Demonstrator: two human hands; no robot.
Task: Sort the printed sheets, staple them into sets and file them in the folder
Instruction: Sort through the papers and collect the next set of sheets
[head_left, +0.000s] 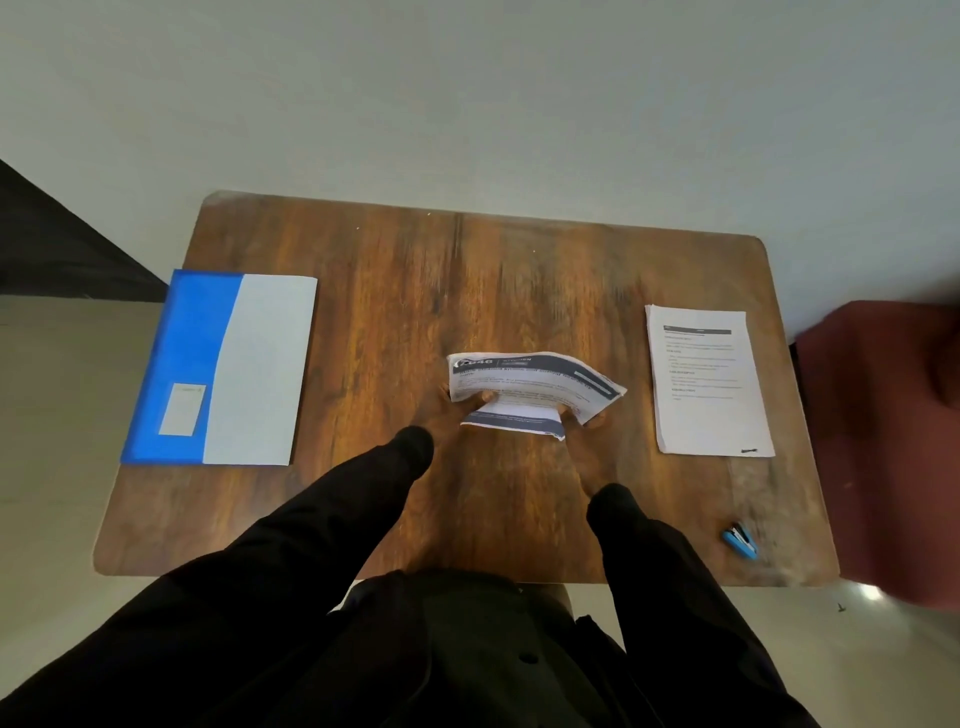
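Sleeves (311, 561) lead my view to the left hand (447, 415) and right hand (587, 452), both gripping a bowed bundle (530, 387) over the table (467, 270), which I judge is being squared for stapling. Stapler (740, 542) and stack (706, 379) wait right, folder (223, 364) left.

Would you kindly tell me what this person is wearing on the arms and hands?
The left sleeve and right sleeve are long, plain black, ending at the wrists. The left hand and right hand wear no gloves; the printed sheet hides their fingers partly.
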